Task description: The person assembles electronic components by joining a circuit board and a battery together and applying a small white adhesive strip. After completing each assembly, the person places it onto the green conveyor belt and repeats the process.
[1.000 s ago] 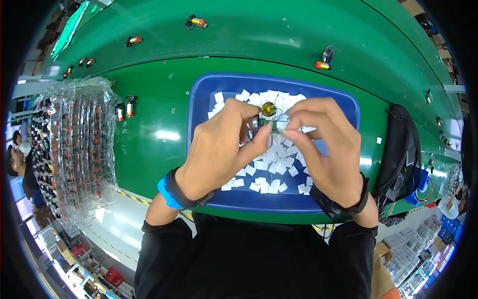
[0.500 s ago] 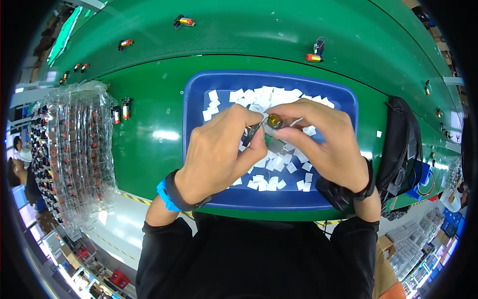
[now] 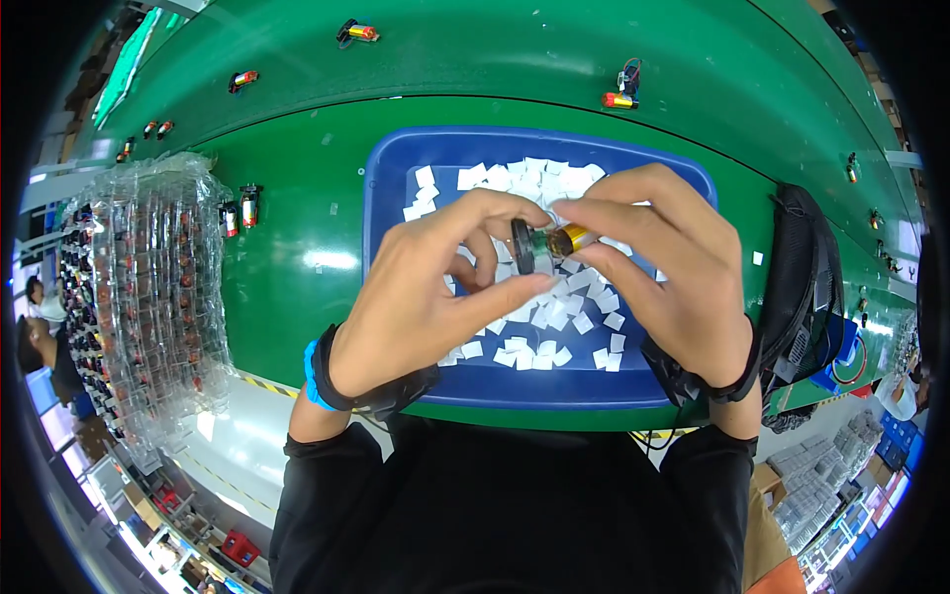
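Right fingers [image 3: 616,215] tight on yellow cylinder [image 3: 574,238], left fingers [image 3: 507,295] closed around black disc [image 3: 522,247]

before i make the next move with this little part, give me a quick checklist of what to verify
1. Right hand gripping the yellow cylinder: ok, pinched between thumb and fingers.
2. Left hand firmly holding the black round part: cannot tell, the fingers curve around it but contact is unclear.
3. Both parts above the blue tray: ok.
4. Cylinder fixed to the round part: cannot tell, the join is too small.
5. All white squares inside the tray: not ok, one lies on the green table.
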Tool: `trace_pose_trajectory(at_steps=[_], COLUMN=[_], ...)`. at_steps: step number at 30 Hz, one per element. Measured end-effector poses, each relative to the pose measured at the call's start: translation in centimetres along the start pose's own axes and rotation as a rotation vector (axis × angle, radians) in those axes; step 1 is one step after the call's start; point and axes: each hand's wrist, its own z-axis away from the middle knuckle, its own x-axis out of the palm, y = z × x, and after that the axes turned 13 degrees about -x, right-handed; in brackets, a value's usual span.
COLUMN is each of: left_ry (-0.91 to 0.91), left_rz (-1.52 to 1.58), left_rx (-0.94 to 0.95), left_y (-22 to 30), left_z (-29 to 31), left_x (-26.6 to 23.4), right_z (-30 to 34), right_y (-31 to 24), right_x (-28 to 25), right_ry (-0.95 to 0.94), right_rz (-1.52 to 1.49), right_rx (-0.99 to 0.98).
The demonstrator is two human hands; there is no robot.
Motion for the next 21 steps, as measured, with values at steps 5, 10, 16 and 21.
trace_pose_trajectory(at_steps=[5,10,16,21], left_ry=[0.164,0.217,-0.031,-0.277], left_rz=[-0.242,-0.313,0.099,0.434], left_rx=[0.177,0.323,0.184,-0.104], left_y=[-1.0,-0.8,-0.6,0.7], left_z=[-0.3,-0.2,0.0,0.1], left_x=[0.6,0.4,-0.4,-1.8], right_z=[0.0,-0.4,-0.2,-0.3], right_y=[-0.4,-0.2,0.1,-0.5], right_x=[0.7,-0.1,0.3,0.5], right_ry=[-0.139,-0.129,-0.006,-0.032], right_rz=[0.261,0.157,0.165,0.188], right_rx=[-0.107,-0.138,-0.353,-0.341])
